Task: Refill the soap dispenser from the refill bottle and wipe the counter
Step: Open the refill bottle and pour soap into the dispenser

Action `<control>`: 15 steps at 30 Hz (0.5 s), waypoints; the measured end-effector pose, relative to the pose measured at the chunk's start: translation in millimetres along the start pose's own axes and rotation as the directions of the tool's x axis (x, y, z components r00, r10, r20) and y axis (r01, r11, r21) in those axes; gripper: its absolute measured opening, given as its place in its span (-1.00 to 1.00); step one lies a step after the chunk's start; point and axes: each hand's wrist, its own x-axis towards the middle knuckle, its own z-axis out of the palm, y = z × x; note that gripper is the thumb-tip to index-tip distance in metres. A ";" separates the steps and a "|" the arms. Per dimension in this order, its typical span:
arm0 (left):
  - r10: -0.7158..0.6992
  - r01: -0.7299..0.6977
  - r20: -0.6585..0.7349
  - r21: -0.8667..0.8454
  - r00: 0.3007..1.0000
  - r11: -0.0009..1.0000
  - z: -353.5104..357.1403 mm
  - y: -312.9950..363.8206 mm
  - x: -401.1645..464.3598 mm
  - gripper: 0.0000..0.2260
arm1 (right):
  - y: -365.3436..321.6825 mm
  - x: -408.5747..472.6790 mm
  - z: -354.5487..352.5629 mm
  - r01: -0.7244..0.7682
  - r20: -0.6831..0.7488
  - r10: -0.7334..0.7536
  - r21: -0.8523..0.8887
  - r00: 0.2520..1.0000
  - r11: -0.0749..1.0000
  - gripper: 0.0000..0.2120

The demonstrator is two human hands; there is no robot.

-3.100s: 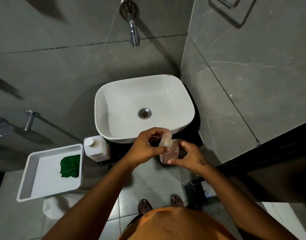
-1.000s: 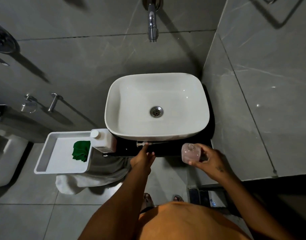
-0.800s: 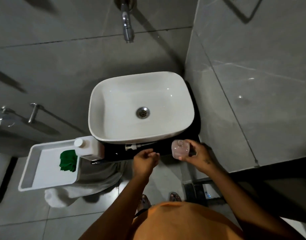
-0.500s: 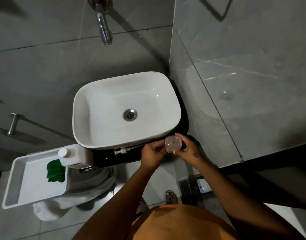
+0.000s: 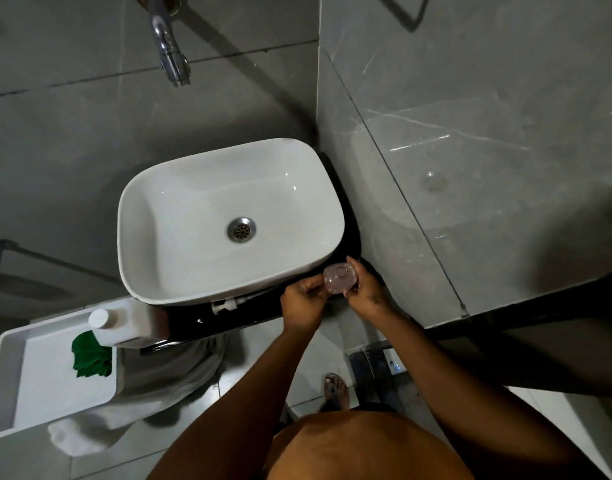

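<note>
Clear pinkish soap dispenser bottle (image 5: 339, 278), pump off and round mouth showing, held at the black table's (image 5: 249, 311) right end beside the white basin (image 5: 179, 220), right hand (image 5: 366, 294) curled round its body, left hand (image 5: 302, 303) pinching its side.

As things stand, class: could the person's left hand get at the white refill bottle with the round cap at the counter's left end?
Probably yes. The left hand touches the small clear dispenser bottle; bare black counter, holding only the white pump head near the basin, lies between it and the white refill bottle.
</note>
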 end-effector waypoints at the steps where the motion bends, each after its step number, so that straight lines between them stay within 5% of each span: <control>1: 0.001 -0.001 0.000 -0.003 1.000 1.000 0.3 0.0 0.4 -0.73 | 0.0 0.6 0.5 -0.004 0.001 0.004 0.001 1.000 1.000 -0.26; 10: -0.079 0.079 -0.043 0.012 0.996 0.997 -30.1 -17.2 -19.3 -0.66 | 10.7 -21.5 3.0 -0.123 0.007 0.124 0.202 0.992 0.972 -0.19; 15: -0.193 0.174 -0.204 -0.107 0.960 0.979 -103.4 -55.0 -59.9 -0.68 | 8.5 -58.8 26.6 -0.370 0.186 0.325 0.312 0.927 0.875 -0.51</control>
